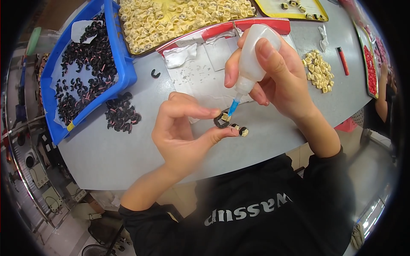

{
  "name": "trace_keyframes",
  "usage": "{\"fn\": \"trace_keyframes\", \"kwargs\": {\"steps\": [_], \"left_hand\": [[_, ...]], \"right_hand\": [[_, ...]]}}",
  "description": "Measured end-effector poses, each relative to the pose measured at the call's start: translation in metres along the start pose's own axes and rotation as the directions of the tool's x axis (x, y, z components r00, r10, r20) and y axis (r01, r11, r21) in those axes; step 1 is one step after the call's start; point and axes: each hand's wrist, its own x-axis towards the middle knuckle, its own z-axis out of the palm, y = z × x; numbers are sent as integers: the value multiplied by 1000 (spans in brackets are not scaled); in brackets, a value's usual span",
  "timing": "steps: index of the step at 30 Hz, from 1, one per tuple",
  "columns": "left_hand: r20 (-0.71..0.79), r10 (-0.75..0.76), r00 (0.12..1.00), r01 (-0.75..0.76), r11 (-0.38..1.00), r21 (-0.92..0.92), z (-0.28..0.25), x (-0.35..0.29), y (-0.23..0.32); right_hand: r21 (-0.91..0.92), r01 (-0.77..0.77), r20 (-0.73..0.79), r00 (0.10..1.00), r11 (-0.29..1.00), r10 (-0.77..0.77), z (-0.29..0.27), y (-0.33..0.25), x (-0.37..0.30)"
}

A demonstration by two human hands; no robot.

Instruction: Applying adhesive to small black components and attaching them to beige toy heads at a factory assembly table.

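Observation:
Between thumb and forefinger, my left hand (181,128) pinches a small black curved piece (219,122) with a cream-coloured piece against it. My right hand (284,72) grips a translucent squeeze bottle (255,55), tilted downward. Its blue dispensing tip (233,106) meets or nearly meets the cream piece; I cannot tell which. Just beyond my left thumb lie a couple of small black-and-cream joined pieces (244,131). Under and behind the hands is a white sheet (194,81) spotted with small marks.
A blue bin (128,70) of black curved pieces stands left, with a loose black pile (122,113) beside it. Far back are a tray of cream pieces (179,21) and a yellow tray (273,9). Rightward lie a cream pile (318,71) and a red marker (343,61).

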Motion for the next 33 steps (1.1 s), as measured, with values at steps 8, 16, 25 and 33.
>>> {"fn": "trace_keyframes", "kwargs": {"steps": [8,16,25,33], "left_hand": [[-4,-4,1000,4,1000,-4,1,0,0],[-5,-8,1000,7,1000,-13,2,0,1],[6,6,1000,-6,1000,-8,1,1,2],[3,10,1000,-10,1000,-13,1,0,2]], "right_hand": [[1,6,5,1000,1000,-6,-1,0,0],[-3,7,-2,1000,1000,-7,-1,-1,0],[-3,6,-6,1000,1000,-6,-1,-1,0],[-25,26,-13,1000,999,-26,-2,-1,1]]}}
